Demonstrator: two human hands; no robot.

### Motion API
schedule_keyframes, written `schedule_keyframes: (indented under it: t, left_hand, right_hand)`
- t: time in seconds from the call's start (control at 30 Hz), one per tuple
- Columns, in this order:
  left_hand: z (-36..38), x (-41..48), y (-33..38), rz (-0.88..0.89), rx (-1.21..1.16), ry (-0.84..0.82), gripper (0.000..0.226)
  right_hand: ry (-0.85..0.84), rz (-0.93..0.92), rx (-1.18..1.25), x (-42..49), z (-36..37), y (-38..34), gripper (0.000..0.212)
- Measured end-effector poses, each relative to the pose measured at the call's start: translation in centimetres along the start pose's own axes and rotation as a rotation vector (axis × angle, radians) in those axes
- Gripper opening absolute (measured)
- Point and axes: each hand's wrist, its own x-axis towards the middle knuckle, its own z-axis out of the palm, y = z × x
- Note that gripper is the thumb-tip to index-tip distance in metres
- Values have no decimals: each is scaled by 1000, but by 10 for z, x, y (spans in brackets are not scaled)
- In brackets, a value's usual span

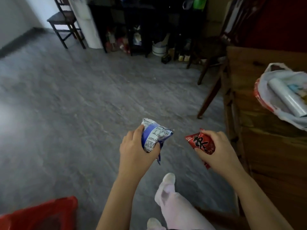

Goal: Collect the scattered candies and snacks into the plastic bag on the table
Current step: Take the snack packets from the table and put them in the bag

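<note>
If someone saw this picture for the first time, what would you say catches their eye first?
The two hands in the middle foreground, above the grey floor: the left hand grips a blue and white snack packet, and the right hand grips a red snack packet with black characters. Next comes the open white and red plastic bag on the wooden table at the right edge, with a pale roll lying in it.

- blue-and-white packet (155, 135): I read this as glossy plastic film, crinkled.
- red packet (201, 143): shiny film too, creased.
- plastic bag (264, 83): thin, soft, wrinkled plastic.
- table (259, 146): wood with a dull, worn finish.
- floor (66, 97): grey and matt; to me it looks like mottled concrete.
</note>
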Motion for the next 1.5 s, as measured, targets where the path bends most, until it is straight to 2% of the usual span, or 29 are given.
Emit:
schedule_keyframes:
  t: [0.27,0.47,0.57,0.77,1.07,1.3,1.5]
  left_hand:
    - [28,125,20,119,66,-144,67]
    - [58,208,57,272,93,-208,67]
    - [83,230,75,341,64,-314,69]
    - [134,286,114,517,43,-472,69]
    - [214,391,194,845,-51,-696,68]
    - [270,416,245,1020,-84,-866,69]
    - [313,413,277,1104,-86,-953,68]
  right_hand:
    - [78,182,72,96,-8,11,66]
    - [241,246,80,158,-42,27,66]
    - [312,311,102,168,-51,38,66]
    - [438,442,87,186,-64,62,64]
    - [697,739,75,246,-96,65,64]
    - [847,896,131,253,-105,70,58]
    - [938,1012,163,253,-129,111,57]
